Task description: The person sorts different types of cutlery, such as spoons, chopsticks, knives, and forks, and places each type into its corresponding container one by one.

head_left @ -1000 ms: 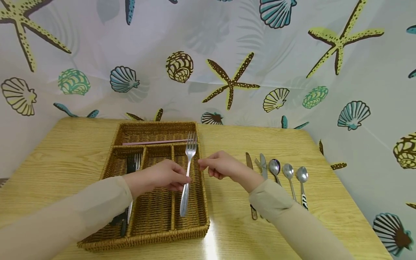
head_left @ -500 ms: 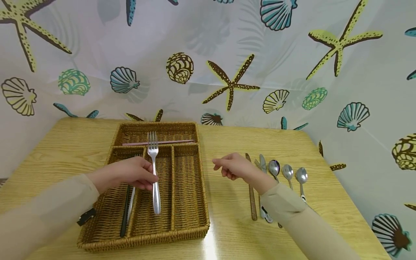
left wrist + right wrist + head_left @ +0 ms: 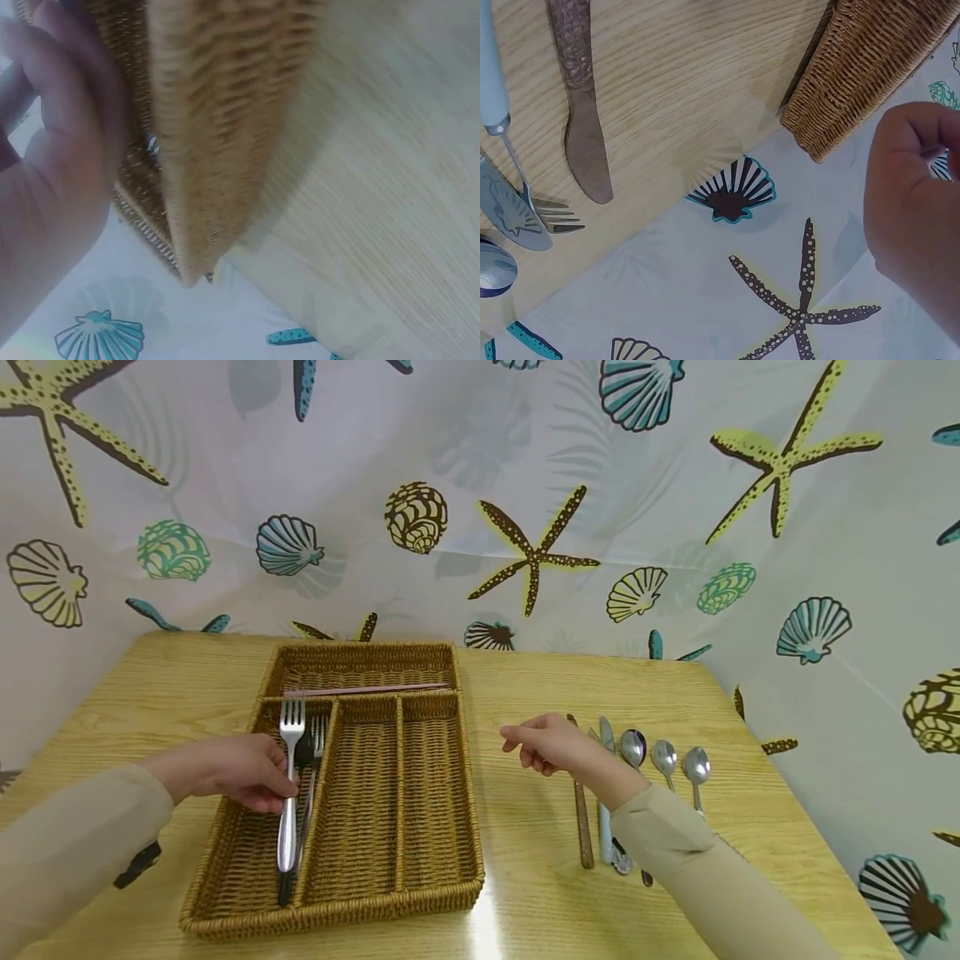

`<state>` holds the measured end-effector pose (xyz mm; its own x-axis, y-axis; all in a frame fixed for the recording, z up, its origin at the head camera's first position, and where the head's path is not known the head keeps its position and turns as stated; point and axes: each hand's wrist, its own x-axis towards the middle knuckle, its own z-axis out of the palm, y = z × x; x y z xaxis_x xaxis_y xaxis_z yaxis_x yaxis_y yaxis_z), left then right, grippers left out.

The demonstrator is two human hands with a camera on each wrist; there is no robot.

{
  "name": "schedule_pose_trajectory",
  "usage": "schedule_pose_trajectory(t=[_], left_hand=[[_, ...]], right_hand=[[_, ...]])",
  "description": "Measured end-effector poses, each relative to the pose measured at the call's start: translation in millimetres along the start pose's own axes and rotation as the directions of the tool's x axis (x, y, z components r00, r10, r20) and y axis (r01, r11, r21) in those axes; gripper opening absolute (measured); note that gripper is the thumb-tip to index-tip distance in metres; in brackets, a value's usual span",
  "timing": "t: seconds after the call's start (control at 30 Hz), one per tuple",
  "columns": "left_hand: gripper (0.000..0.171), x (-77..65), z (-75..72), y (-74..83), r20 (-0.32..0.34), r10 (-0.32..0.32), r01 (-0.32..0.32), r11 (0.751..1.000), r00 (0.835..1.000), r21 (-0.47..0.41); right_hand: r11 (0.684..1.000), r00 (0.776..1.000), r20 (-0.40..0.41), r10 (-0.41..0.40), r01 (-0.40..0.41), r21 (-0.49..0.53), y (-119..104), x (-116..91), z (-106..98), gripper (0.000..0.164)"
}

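Observation:
My left hand [image 3: 243,772] pinches a silver fork [image 3: 289,752] by its handle, tines pointing away, over the left compartment of a wicker cutlery tray [image 3: 390,906]. Below it in that compartment lie another fork [image 3: 318,735] and a dark utensil with a black handle [image 3: 285,887]. In the left wrist view, the hand [image 3: 60,150] is beside the tray's outer wall [image 3: 217,127], and the held fork is hidden. My right hand [image 3: 551,747] hovers right of the tray with loosely curled fingers, holding nothing.
A pink chopstick-like stick [image 3: 367,689] lies in the tray's back compartment. On the table at right are a brownish knife [image 3: 582,827], a knife with a patterned blade [image 3: 510,214], a fork with a light blue handle [image 3: 491,67], and three spoons [image 3: 633,747]. A shell-patterned cloth [image 3: 450,568] hangs behind.
My left hand has carried the fork leftward, from over the right compartment across the middle one to the left compartment. My right hand has drifted slightly right, away from the tray.

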<state>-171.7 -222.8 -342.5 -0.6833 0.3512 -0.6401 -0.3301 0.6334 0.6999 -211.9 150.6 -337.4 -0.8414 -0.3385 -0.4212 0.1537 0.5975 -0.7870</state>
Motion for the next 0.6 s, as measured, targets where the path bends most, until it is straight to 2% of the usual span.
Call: schedule_pose_trajectory(t=[0.3, 0.47, 0.6], left_hand=[[0.039, 8.7, 11.9, -13.7, -0.024, 0.01, -0.009, 0.999, 1.0, 0.051], [0.036, 11.3, 16.8, -15.6, -0.038, 0.016, -0.014, 0.998, 0.999, 0.055], [0.035, 13.7, 19.4, -14.5, -0.06, -0.002, 0.006, 0.997, 0.998, 0.072]], right_hand=[[1.0, 0.999, -0.034, -0.009, 0.009, -0.002, 3.3, -1.8, -4.7, 0.04], [1.0, 0.999, -0.039, 0.011, -0.011, 0.004, 3.9, -3.3, -9.5, 0.04], [1.0, 0.999, -0.034, 0.024, -0.023, 0.016, 3.9, -4.1, -11.5, 0.042]])
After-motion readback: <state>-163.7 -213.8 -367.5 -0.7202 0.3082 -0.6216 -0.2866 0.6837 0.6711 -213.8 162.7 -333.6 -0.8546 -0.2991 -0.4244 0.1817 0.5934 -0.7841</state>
